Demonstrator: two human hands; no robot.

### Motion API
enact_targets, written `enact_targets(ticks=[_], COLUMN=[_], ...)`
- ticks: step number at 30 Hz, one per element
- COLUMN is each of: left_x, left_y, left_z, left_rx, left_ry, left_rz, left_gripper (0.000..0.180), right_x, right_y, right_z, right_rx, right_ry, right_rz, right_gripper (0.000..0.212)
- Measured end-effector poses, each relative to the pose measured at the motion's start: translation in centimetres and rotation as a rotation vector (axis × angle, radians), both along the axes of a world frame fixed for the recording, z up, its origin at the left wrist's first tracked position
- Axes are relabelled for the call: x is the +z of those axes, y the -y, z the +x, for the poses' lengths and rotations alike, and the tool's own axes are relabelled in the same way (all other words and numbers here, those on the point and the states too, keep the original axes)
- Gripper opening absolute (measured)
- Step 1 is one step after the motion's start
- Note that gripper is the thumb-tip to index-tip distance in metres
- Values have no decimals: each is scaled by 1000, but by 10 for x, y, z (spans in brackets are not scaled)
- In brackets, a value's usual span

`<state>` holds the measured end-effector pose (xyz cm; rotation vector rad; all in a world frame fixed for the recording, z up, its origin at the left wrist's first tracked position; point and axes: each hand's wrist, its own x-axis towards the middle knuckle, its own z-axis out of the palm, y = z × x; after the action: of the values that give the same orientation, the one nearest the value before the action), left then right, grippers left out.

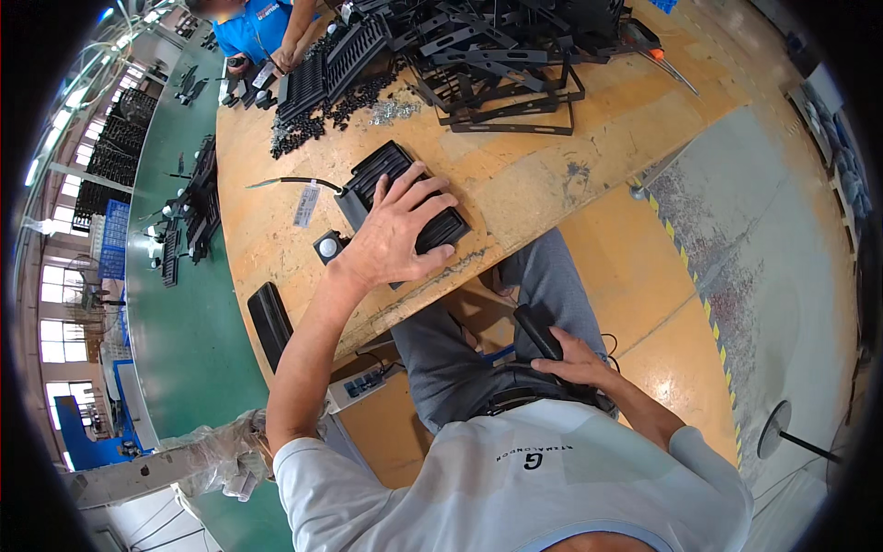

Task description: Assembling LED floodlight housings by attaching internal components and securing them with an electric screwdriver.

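Note:
A black finned housing (445,230), with a short cable and a white tag (306,204) on its left, lies near the table's front edge. My left hand (391,235) rests across the housing, fingers spread over its top and thumb toward the near edge. In my lap, below the table edge, my right hand (578,360) is closed around a black cylindrical tool (537,331), whose far end points up and left. A small black piece with a white dome (327,246) sits just left of my left wrist.
Black metal brackets (497,64) are heaped at the back, beside scattered black screws (296,135) and silver ones (394,111). An orange-handled tool (657,54) lies at the right. A black tray-like part (269,324) sits at the left edge. Across the table works a person in blue (258,32).

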<state>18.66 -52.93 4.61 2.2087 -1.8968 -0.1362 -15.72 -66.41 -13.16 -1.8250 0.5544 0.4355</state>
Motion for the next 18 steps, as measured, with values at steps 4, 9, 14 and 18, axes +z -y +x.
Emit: enact_targets(ticks=[4, 9, 14, 18], left_x=[-1, 2, 32, 62], left_y=[1, 2, -4, -54], left_z=[-7, -12, 11, 66], left_rx=[66, 112, 71, 353], left_ry=[8, 31, -13, 52], left_rz=[-55, -27, -359, -883], left_gripper=[56, 54, 25, 1], right_x=[8, 15, 6, 15], right_y=[4, 10, 10, 11], right_z=[2, 0, 0, 2], right_rx=[13, 45, 36, -16], right_ry=[-45, -28, -61, -51], right_rz=[112, 35, -26, 50], right_gripper=[102, 103, 106, 91])
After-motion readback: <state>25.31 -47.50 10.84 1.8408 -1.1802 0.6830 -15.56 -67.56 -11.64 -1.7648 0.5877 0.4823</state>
